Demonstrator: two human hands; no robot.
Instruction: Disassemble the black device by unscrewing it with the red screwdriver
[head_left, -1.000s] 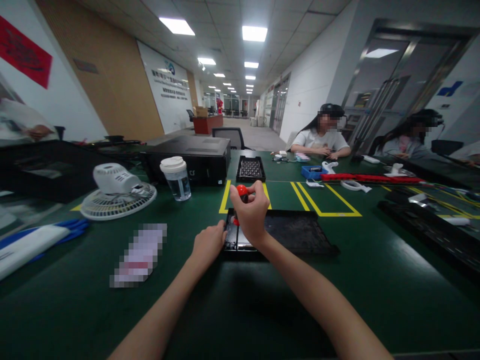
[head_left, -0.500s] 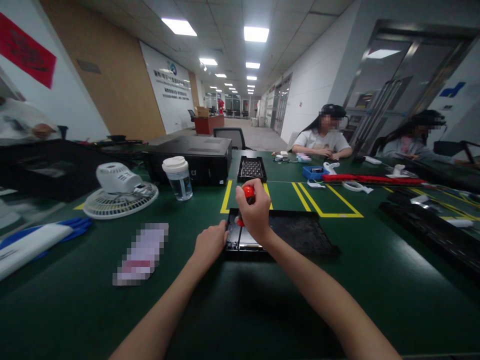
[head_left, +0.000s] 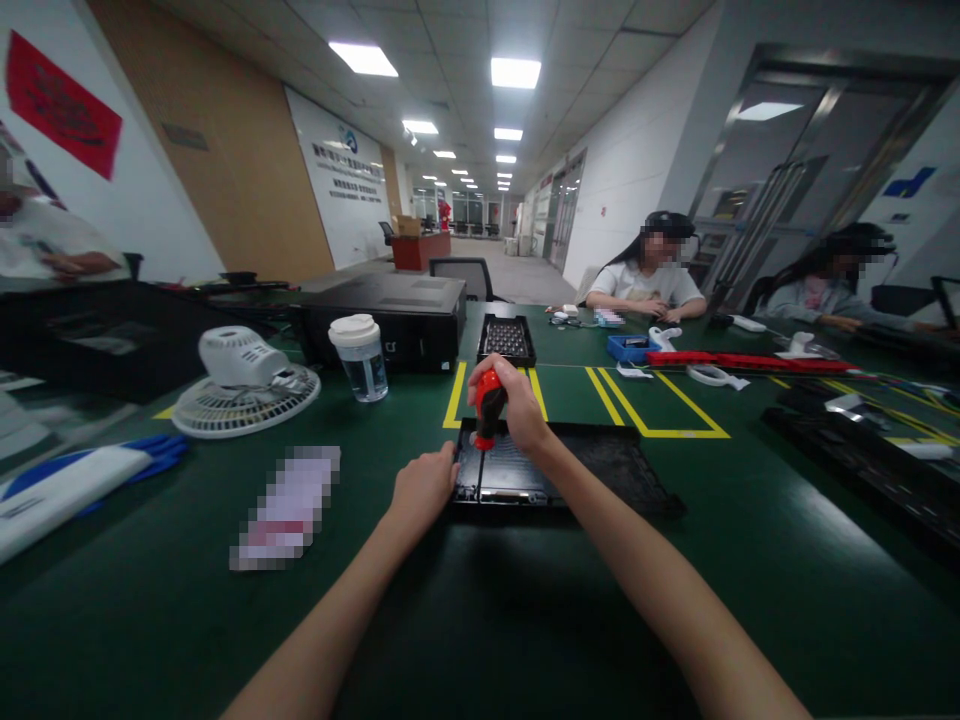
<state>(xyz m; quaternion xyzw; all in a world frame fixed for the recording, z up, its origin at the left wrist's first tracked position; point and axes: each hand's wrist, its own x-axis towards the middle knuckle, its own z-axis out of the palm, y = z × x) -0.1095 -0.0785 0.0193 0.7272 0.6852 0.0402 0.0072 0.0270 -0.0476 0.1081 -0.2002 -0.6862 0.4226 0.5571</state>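
Observation:
My right hand grips a red-and-black screwdriver by its handle, thumb and fingers around the sides. Its shaft points down, and the tip meets the near left part of a shallow black panel with raised edges, lying on the green table. Whether the tip sits in a screw is too small to tell. At the panel's left edge my left hand is closed, its fingertips on the rim and partly hidden. A bright metal strip runs along the panel's near side.
Beyond the panel stands a black tray of small parts. To the left are a lidded cup, a white fan and a blurred flat item. Black casings lie right. Co-workers sit across the table.
My right hand has shifted its hold on the screwdriver, so more of the handle now shows. My left hand stays at the panel's edge. The view has moved slightly.

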